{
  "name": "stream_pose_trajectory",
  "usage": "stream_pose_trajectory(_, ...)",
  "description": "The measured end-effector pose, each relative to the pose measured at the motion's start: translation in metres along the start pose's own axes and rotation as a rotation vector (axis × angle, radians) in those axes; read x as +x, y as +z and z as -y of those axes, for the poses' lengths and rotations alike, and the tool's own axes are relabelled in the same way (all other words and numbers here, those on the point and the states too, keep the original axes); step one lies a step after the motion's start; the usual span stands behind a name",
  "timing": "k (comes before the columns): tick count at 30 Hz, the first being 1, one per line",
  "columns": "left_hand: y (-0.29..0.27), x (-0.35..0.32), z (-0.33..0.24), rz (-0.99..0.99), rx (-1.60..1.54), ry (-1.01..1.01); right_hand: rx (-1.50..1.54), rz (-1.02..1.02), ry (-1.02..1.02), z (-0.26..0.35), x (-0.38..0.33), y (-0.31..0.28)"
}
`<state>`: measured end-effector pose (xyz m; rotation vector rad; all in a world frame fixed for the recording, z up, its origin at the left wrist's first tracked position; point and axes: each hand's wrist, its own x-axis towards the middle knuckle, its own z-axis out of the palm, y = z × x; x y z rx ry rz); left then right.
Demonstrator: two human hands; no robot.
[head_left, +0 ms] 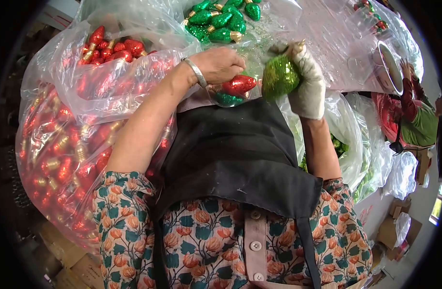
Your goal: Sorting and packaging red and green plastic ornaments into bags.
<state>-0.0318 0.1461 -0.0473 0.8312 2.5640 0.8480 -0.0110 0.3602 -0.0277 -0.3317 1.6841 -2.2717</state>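
Black apron (pixel 240 154) nearest us. Our left hand (pixel 220 63) pinches red glittery bulb-shaped ornament (pixel 239 85) over clear plastic bag (pixel 110 91). Gloved right hand (pixel 307 79), grip closed round green glittery bulb-shaped ornament (pixel 279 77). We judge risks: loose pinch drops red one; glitter sheds; bag slides off counter (pixel 336 43).

Cardboard boxes (pixel 396 226) on pale floor (pixel 418 250), daylight.

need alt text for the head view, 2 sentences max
Seen from above, a person's gloved right hand holds a green glittery bulb ornament while the bare left hand grips a small clear bag with a red bulb ornament in it. Large plastic sacks of red bulbs and green bulbs surround them.
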Motion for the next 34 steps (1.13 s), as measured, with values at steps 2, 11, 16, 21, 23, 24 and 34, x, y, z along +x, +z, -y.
stream_pose_trajectory(2,0.0,-0.001,-0.006,0.045,0.075,0.05,-0.094,-0.007,-0.187,0.007,0.01,0.008)
stream_pose_trajectory(11,-0.002,-0.024,-0.035,0.236,-0.055,-0.177,-0.852,0.018,-0.284,-0.001,0.04,0.032)
stream_pose_trajectory(16,0.006,-0.027,-0.057,0.181,0.052,-0.139,-0.957,-0.14,-0.605,-0.011,0.052,0.036)
stream_pose_trajectory(21,-0.001,-0.023,-0.062,0.248,0.02,-0.026,-0.93,-0.183,-0.838,-0.026,0.063,0.036)
stream_pose_trajectory(23,-0.003,-0.022,-0.06,0.282,-0.027,-0.021,-0.945,-0.208,-0.95,-0.026,0.067,0.035)
stream_pose_trajectory(24,0.005,-0.026,-0.054,0.254,0.111,-0.004,-0.958,-0.218,-0.941,-0.026,0.067,0.034)
stream_pose_trajectory(34,-0.008,0.009,-0.001,0.057,0.317,-0.132,-1.356,0.318,0.062,0.014,0.105,0.011)
